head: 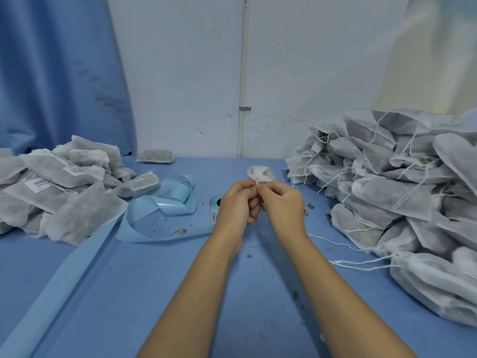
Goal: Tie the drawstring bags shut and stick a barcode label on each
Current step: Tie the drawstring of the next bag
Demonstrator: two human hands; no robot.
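Observation:
A small white drawstring bag (260, 174) is held up over the middle of the blue table (154, 293), its gathered neck toward me. My left hand (236, 202) and my right hand (281, 202) meet just below it, each pinching the thin white drawstring at the neck. Most of the bag's body is hidden behind my fingers. A roll of barcode labels (214, 209) stands on the table just left of my left hand, with its light blue backing strip (160, 202) trailing off to the left.
A heap of labelled, tied bags (59, 187) lies at the left. A bigger heap of bags with loose strings (402, 192) fills the right side. One lone bag (156, 155) lies by the back wall. Dried herb crumbs dot the table.

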